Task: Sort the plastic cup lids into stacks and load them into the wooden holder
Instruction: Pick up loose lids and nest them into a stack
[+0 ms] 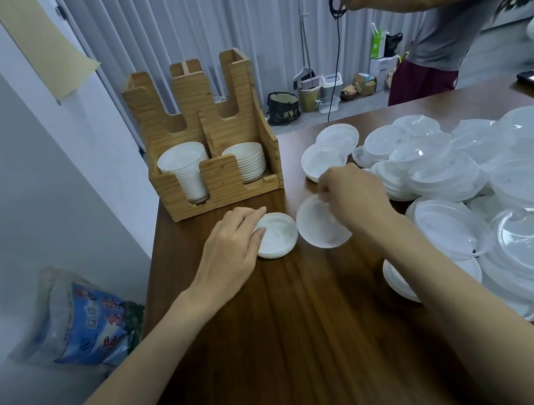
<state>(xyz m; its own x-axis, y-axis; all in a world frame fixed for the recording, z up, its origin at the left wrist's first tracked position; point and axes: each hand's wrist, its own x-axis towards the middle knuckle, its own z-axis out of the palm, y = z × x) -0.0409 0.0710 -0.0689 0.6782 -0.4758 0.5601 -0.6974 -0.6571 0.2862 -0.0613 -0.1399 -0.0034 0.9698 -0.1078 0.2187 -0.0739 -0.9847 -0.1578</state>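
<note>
A wooden holder (219,178) stands at the table's far left corner. Its left slot holds a tall stack of white lids (184,172) and its right slot a shorter stack (247,162). In front of it lies a small stack of white lids (279,234), and my left hand (230,243) rests on its left edge with fingers on top. My right hand (352,198) pinches a single white lid (319,226), tilted just right of that stack. A big heap of clear and white lids (479,189) covers the table's right side.
The dark wooden table (292,334) ends at a grey wall on the left, where a plastic bag (78,319) lies on the floor. Another person (438,23) stands beyond the table holding a black cable. Bins and bags sit on the far floor.
</note>
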